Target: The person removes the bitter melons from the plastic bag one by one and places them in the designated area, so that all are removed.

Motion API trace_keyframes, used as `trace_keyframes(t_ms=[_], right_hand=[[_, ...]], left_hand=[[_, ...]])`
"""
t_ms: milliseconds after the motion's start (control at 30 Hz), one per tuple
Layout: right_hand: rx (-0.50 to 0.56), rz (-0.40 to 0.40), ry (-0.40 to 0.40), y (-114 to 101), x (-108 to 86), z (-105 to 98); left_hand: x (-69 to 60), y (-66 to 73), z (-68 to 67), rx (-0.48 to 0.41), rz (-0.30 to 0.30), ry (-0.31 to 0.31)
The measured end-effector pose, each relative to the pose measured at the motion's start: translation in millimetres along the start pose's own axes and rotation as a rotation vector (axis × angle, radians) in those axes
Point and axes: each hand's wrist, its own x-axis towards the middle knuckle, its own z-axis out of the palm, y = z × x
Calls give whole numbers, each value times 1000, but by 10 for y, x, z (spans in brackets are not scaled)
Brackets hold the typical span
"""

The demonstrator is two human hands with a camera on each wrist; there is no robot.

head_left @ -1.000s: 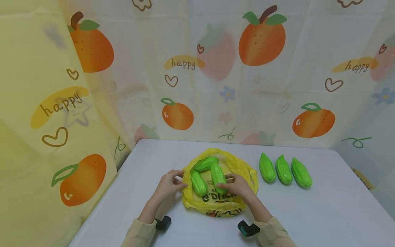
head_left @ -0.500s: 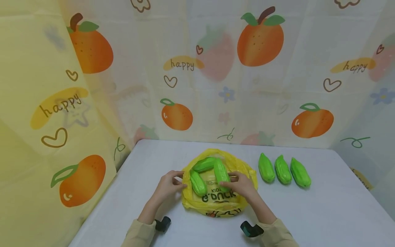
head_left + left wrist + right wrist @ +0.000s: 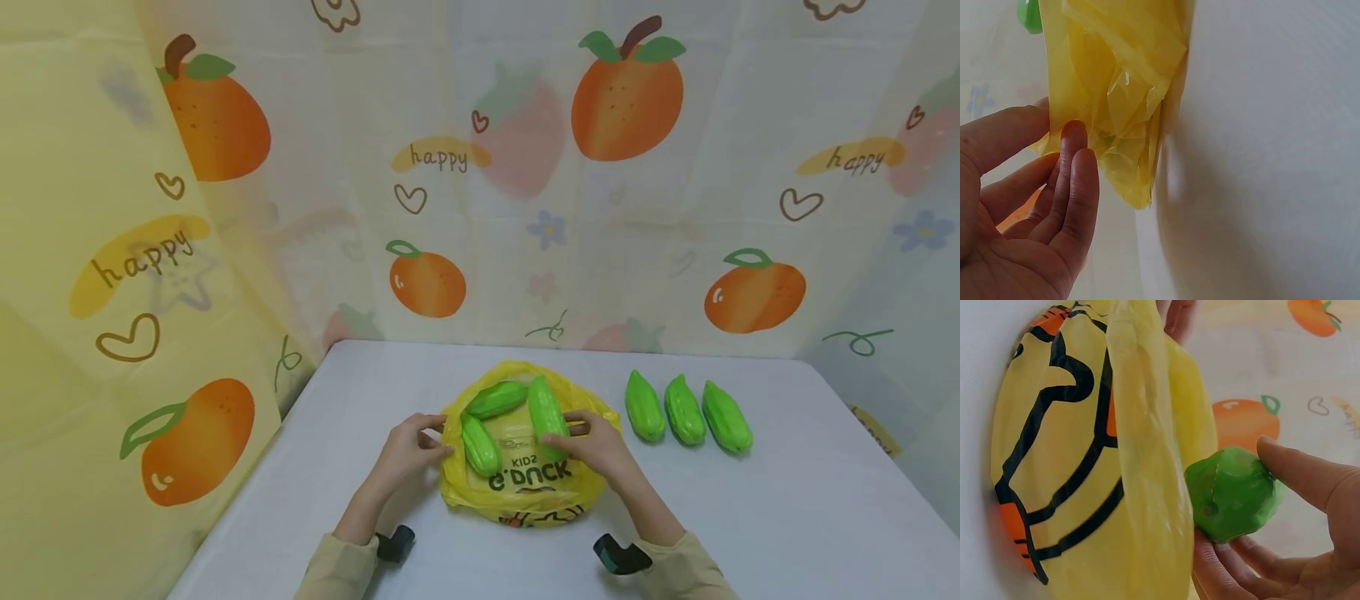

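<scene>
A yellow plastic bag point(image 3: 517, 510) with a cartoon duck print sits on the white table, its mouth spread wide. My left hand point(image 3: 407, 452) pinches the bag's left rim; in the left wrist view the thumb and fingers point(image 3: 1075, 194) lie on either side of the film. Above the bag's right half, my right hand point(image 3: 600, 447) grips a green ridged toy cucumber point(image 3: 548, 408) between thumb and fingers. Its blunt end point(image 3: 1232, 494) faces the right wrist camera. Two more toy cucumbers lie inside the bag, one at the back point(image 3: 497, 399) and one at the left point(image 3: 480, 446).
Three similar toy cucumbers point(image 3: 684, 410) lie in a row on the table point(image 3: 817, 500), right of the bag. A fruit-printed cloth point(image 3: 517, 275) hangs behind and to the left. Each wrist carries a small black camera point(image 3: 621, 555).
My right hand has moved a little to the right with the toy cucumber, away from the one at the left of the bag. The left hand keeps its place on the rim.
</scene>
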Motion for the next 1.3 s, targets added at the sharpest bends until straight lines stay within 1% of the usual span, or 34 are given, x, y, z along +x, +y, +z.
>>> trace_keyframes(t_ms=[233, 467, 633, 900, 1133, 1300], right_hand=[[-47, -4, 5, 6, -41, -69], [-58, -6, -17, -5, -96, -178], [-78, -6, -22, -6, -132, -252], [-103, 9, -18, 47, -179, -359], [-113, -1, -38, 93, -212, -481], [-122, 17, -29, 123, -227, -578]], left_hand=[[9, -7, 0, 3, 4, 5], [9, 9, -4, 3, -10, 5], [10, -4, -1, -2, 1, 3], [0, -10, 5, -16, 6, 2], [1, 7, 10, -16, 0, 4], [2, 9, 11, -12, -2, 7]])
